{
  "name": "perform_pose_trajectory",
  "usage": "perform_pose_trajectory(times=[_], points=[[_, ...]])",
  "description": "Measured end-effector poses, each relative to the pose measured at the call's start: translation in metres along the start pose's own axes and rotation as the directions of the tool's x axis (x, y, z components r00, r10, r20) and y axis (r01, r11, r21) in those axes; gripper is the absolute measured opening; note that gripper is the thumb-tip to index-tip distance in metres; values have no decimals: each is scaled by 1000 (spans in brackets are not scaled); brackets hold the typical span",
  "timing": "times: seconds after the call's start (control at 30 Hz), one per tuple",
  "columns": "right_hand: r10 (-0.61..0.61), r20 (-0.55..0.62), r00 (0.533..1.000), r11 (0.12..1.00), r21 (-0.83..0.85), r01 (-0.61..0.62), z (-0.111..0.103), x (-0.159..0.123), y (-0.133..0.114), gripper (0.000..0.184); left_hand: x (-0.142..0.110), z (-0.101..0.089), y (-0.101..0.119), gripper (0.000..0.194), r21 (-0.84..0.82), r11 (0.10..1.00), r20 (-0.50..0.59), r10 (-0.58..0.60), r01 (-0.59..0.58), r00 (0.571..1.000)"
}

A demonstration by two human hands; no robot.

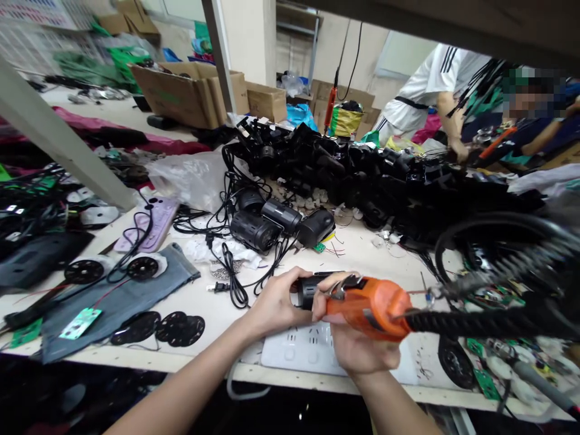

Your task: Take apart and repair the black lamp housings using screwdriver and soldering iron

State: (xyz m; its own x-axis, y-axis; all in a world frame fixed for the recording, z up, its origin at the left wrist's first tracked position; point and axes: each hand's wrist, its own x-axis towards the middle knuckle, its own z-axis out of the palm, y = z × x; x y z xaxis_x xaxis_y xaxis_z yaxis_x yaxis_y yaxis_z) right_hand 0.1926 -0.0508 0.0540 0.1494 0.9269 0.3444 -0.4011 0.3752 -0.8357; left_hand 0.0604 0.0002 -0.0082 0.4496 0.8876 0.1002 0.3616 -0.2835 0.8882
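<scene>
Wrapped around the orange electric screwdriver [376, 305], my right hand [367, 347] holds it tilted, with its black coiled cord [453, 320] running off to the right. My left hand [278, 302] grips a black cylindrical housing [309, 291] at the screwdriver's front end. The screwdriver's tip is hidden behind my fingers, so contact with the housing cannot be seen. Beneath both hands lies a white power strip [296, 350] at the table's front edge. Several assembled black cylindrical housings [256, 229] with cords rest just beyond my left hand.
A large heap of black plastic parts [344, 160] spans the back of the table. At left lie a blue-grey cloth [131, 302], black discs [180, 329], a green circuit board [80, 323] and a purple phone case [151, 223]. Another person [435, 90] works behind the heap.
</scene>
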Motion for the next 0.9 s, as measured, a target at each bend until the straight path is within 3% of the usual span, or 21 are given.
perform_pose_trajectory(times=[0.2, 0.33, 0.5, 0.6, 0.67, 0.73, 0.83, 0.9], points=[[-12, -12, 1000, 999, 40, 12, 8, 11, 2, 54, -3, 0, 7, 47, 15, 1000, 17, -21, 21, 1000], [-47, -30, 998, 998, 47, 48, 7, 8, 1, 52, -3, 1, 12, 37, 73, 996, 9, 51, -52, 999], [-53, -92, 994, 998, 18, 55, 0, 11, -19, 63, -2, 7, 15, 38, 136, 991, -52, 17, -9, 999], [-205, -189, 960, 975, -129, 183, -21, 31, -35, 68, -6, 8, 13, 50, 157, 985, -79, -52, 64, 996], [-321, -311, 894, 924, -310, 224, -46, 47, -41, 67, -10, 5, 11, 61, 153, 986, -44, -57, 63, 997], [-393, -399, 828, 829, -543, 132, -76, 60, -43, 59, -13, 3, 8, 65, 141, 989, 4, -44, 43, 999], [-379, -448, 810, 780, -625, 19, -115, 67, -45, 49, -14, 2, 6, 65, 136, 989, -5, -65, 65, 998], [-392, -508, 767, 762, -646, -38, -132, 65, -51, 49, -13, 4, 5, 70, 133, 984, -39, -115, 119, 993]])
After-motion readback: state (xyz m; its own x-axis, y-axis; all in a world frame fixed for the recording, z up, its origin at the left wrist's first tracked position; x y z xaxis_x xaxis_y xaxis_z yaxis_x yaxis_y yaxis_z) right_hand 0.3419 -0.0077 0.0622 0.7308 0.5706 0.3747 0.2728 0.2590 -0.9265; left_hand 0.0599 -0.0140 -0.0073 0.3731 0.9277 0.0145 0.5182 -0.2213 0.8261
